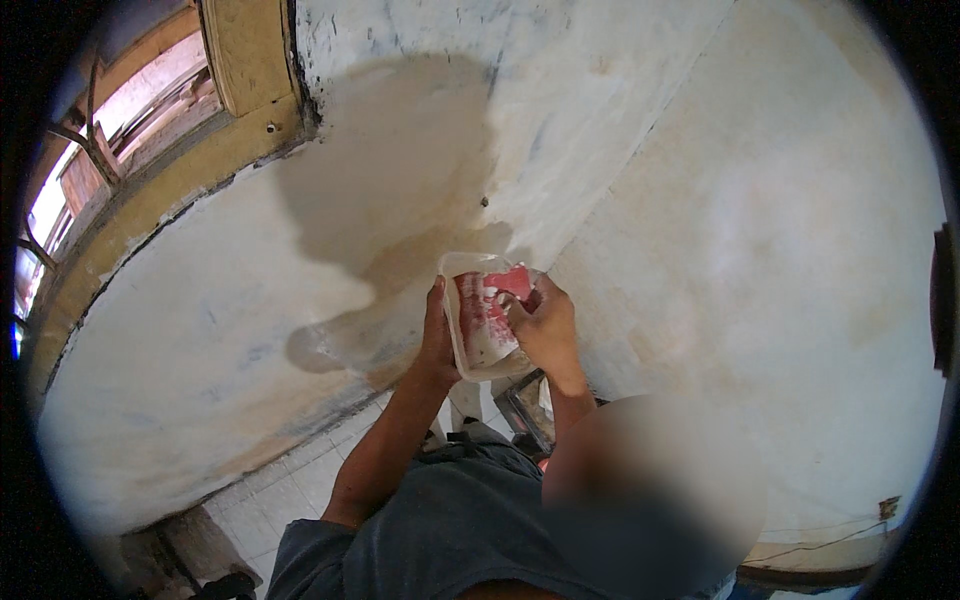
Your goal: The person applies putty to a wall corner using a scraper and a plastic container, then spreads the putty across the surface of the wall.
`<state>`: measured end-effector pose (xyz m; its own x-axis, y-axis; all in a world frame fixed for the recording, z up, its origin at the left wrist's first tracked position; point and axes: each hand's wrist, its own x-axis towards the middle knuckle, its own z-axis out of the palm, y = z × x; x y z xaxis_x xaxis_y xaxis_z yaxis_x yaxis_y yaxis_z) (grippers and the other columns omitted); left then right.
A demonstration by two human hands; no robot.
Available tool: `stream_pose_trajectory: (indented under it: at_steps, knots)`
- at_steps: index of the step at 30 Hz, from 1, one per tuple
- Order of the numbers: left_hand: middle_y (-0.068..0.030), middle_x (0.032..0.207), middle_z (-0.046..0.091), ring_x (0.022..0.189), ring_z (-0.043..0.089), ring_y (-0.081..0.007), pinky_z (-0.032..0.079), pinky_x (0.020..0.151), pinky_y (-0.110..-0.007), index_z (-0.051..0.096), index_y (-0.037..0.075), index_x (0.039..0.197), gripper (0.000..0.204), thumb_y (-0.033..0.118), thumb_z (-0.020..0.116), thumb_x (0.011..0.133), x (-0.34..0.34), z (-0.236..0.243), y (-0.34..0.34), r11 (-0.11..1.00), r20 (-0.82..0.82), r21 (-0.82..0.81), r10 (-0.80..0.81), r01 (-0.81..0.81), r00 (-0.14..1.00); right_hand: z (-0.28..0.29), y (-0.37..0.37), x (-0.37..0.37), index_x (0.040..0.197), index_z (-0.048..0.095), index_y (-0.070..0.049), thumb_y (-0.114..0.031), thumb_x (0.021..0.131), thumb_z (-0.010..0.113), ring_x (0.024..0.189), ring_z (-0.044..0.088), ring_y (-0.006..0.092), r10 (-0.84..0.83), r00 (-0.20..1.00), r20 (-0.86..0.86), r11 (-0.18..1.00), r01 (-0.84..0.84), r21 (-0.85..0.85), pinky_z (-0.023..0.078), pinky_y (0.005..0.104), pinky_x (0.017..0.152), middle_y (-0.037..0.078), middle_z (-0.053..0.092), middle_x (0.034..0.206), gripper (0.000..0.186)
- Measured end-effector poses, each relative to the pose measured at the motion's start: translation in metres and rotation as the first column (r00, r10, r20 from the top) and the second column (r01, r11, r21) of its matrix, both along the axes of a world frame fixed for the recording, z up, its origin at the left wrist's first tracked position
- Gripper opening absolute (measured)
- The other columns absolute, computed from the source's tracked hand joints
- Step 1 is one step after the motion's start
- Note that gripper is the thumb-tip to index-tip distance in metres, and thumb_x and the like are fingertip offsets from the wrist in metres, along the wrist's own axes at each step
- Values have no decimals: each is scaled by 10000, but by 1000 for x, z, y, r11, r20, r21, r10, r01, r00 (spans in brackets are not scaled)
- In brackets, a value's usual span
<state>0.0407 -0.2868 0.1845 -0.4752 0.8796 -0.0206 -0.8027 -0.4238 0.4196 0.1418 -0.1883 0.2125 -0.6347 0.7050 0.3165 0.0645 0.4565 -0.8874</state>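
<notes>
My left hand (pixel 437 335) grips a translucent plastic tub (pixel 452 263) by its left side, tilted so that its inside shows. White paste, perhaps filler, smears the tub's inside, with reddish and brown patches among it. Pinched in the fingers of my right hand (pixel 547 328) is a red flat spreader (pixel 512 282), held inside the tub near its far right corner. White paste clings to the spreader's face and to my right fingers. The tips of my left fingers are hidden behind the tub.
A patchy whitish wall (pixel 200 300) meets another wall (pixel 750 250) in a corner just ahead. At the upper left is a window with a yellow frame (pixel 250 60). Below lie white floor tiles (pixel 290 490) and a dark-edged box-like object (pixel 525 405). A thin wire (pixel 830 548) hangs lower right.
</notes>
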Motion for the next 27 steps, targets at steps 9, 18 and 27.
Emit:
stream_pose_trajectory:
  at_steps: [9,18,27]
  knots:
    - [-108,1192,600,1069,606,-251,495,938,-421,517,90,1261,632,610,426,912,-6,-8,11,986,3,38,-163,163,987,7,-1,4,1043,632,38,-35,826,630,584,510,60,-99,993,72,995,98,8,416,248,527,30,619,676,229]
    - [-96,1201,603,1066,610,-252,504,928,-434,526,104,1238,629,627,420,906,-5,-17,19,996,-37,-89,-27,24,999,-1,3,-3,1084,625,38,7,845,598,720,581,75,0,992,-126,992,-16,-124,470,222,659,26,659,844,242]
    - [-131,1295,551,1155,570,-317,477,961,-511,424,124,1398,802,717,382,859,0,10,15,984,70,-14,-175,177,982,0,33,17,1115,593,-3,-6,841,643,837,640,125,-171,888,-428,659,-219,-719,532,265,711,61,663,985,278]
